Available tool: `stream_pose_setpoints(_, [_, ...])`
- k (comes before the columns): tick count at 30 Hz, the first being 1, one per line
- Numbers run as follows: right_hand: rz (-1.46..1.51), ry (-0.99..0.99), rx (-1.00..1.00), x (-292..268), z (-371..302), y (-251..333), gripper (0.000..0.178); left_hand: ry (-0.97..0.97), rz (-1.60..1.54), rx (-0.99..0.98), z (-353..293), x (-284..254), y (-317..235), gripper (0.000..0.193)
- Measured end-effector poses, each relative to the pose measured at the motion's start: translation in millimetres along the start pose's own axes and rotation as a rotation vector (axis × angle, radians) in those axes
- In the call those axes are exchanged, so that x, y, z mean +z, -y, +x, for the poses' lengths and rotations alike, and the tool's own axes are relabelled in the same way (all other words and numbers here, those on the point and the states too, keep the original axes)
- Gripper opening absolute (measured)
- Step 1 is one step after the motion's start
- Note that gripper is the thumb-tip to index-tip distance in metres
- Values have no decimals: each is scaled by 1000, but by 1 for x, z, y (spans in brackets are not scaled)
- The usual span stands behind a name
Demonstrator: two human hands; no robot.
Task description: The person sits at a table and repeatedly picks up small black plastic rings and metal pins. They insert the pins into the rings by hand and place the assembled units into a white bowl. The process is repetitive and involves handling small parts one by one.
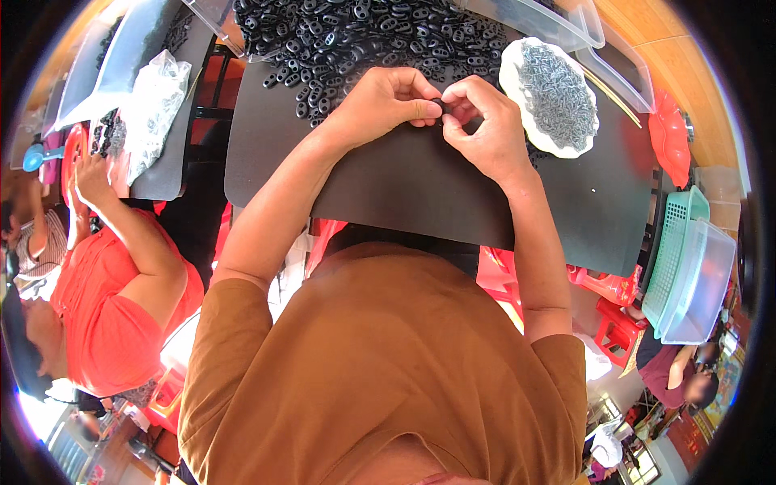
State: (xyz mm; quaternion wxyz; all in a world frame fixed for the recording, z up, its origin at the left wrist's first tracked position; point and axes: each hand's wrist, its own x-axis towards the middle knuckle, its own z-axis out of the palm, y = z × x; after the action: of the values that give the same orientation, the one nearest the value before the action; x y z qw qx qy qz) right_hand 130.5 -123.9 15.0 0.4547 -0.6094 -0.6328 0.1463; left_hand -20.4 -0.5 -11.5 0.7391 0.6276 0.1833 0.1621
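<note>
My left hand (390,101) pinches a small black plastic piece (439,106) between thumb and fingertips above the dark table. My right hand (490,129) meets it from the other side, its thumb and fingers curled in a pinch right at the piece. Whatever lies between the right fingertips is too small to make out. Behind both hands spreads a heap of black oval plastic pieces with holes (364,40). Beside my right hand stands a white scalloped bowl (588,129) full of tiny grey pin-like parts (554,93).
Clear plastic bins (566,20) border the heap. A red dish (669,137) and stacked green and clear baskets (675,250) stand beyond the table's right edge. At another table on the left, a person in red (121,299) works near a clear plastic bag (158,109).
</note>
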Motion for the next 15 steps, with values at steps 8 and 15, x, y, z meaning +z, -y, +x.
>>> stream_pose_setpoints(8, [121, -15, 34, 1, -2, -5, 23, 0, -51, -16, 0, -1, 1, 11])
stream_pose_setpoints(15, [174, -1, 54, 0, -3, -7, 22, 19, -94, -17, -1, 0, 1, 11])
